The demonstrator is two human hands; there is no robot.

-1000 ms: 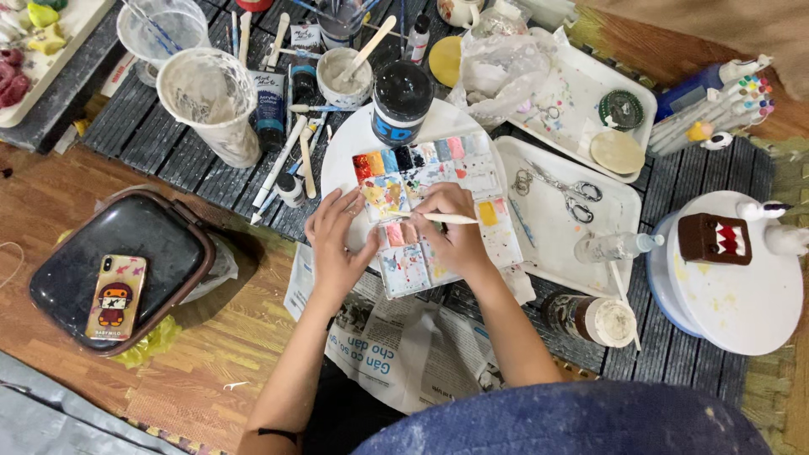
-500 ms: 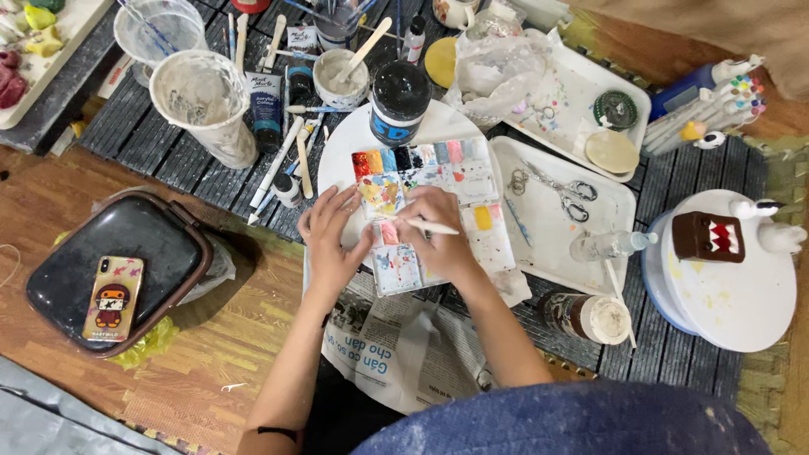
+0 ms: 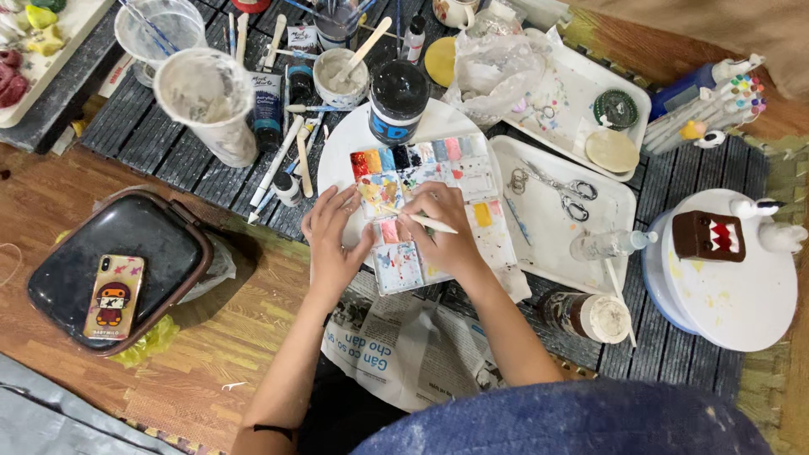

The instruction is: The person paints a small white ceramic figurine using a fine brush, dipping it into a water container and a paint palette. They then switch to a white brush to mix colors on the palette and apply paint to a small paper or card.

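right hand fingers pinched narrow round a thin white paintbrush, which lies nearly flat across the knuckles, tip end toward the pans; can't make out the bristles from here, maybe hidden under the fingers. left hand fingers part-spread and pressed on the left edge of the paint palette, likely steadying it so it doesn't slide while the brush works. it grips nothing, just rests flat.

the palette is an open watercolour box, rows of coloured pans along the top, smeared mixing wells below, sitting on a round white plate with newspaper under the near edge, probably to catch drips.

just behind the palette a black paint jar stands upright. right of it a white tray with scissors and a small clear bottle lying on its side. further right a white turntable carrying a brown blocky figurine with a red toothed mouth. left, well apart, a phone lies on a dark bag. paint-crusted cup up top left among loose brushes.
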